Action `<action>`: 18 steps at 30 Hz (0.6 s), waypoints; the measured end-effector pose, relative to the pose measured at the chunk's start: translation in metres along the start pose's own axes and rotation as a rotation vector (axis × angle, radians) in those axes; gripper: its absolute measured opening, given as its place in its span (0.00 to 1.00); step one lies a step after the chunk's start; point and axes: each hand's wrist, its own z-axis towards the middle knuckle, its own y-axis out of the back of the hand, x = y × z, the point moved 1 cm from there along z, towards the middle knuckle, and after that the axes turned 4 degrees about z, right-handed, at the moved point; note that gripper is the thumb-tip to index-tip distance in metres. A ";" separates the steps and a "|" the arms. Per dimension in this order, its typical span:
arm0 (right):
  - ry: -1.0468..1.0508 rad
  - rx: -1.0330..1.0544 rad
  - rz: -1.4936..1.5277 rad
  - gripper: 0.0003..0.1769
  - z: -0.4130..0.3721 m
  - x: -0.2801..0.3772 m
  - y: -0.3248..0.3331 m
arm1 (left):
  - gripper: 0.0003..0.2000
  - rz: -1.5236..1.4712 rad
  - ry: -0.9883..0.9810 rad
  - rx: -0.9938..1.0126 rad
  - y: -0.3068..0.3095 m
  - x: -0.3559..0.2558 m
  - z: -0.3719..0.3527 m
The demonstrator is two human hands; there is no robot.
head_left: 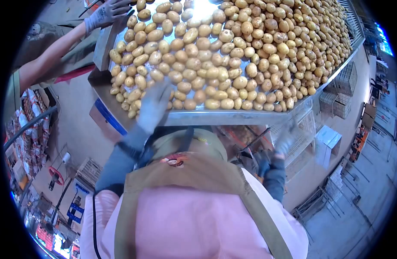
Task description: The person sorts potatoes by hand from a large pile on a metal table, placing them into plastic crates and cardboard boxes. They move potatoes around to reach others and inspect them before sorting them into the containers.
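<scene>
Many yellow-brown potatoes [189, 63] cover a metal sorting table [224, 116]. My left hand [153, 105], in a grey glove, reaches over the table's front edge onto the nearest potatoes. Its fingers are stretched forward and slightly smeared by motion. My right hand [285, 140], also gloved, is outside the front edge, lower right, next to a white plastic crate [308, 129]. Motion blurs its fingers, and I cannot tell whether it holds anything.
At the left corner, another person's gloved hand [107, 15] rests by the table's side. Grey crates [336, 105] and a pale blue-white box [327, 141] stand on the floor to the right. Filled net bags [32, 123] are stacked at the far left.
</scene>
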 end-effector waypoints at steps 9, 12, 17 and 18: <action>0.823 -0.105 -0.684 0.35 0.066 0.148 -0.243 | 0.23 0.621 -0.271 0.153 -0.065 0.016 0.131; 0.799 -0.063 -0.675 0.35 0.060 0.095 -0.216 | 0.25 0.522 -0.408 0.065 -0.038 0.027 0.084; 0.914 0.095 -0.465 0.26 0.016 0.097 -0.168 | 0.25 0.415 -0.300 0.171 -0.004 0.027 -0.037; 0.915 0.112 -0.372 0.24 0.018 0.099 -0.166 | 0.25 0.423 -0.279 0.183 -0.001 0.030 -0.057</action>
